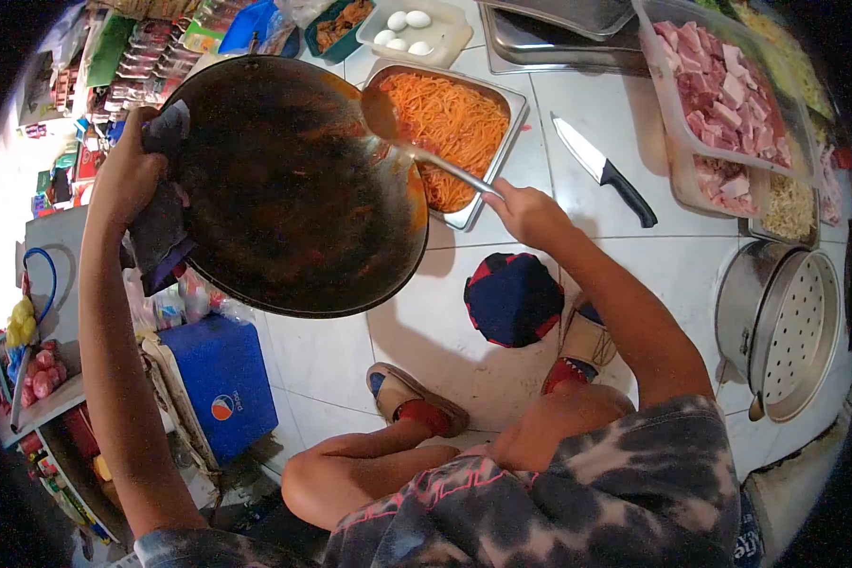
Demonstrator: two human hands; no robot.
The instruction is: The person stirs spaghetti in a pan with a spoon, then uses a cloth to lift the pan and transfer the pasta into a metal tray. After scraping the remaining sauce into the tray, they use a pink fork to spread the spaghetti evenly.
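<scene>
A large dark wok point(293, 189), smeared with reddish sauce, is tilted toward a metal tray point(519, 112) of orange noodles point(454, 123). My left hand point(128, 175) grips the wok's left rim through a dark cloth point(156, 232). In my right hand point(530, 213) is the handle of a metal ladle point(445, 168). The ladle's bowl lies at the wok's right edge, beside the noodles. Sauce coats part of the wok's inside, and its outside is mostly hidden.
A knife point(601, 166) lies on the white tiles right of the tray. Meat tubs point(729, 95), eggs point(398, 38), a steamer pot point(776, 331), a round dark cloth pad point(513, 299) and a blue cooler box point(220, 383) surround my feet and the wok.
</scene>
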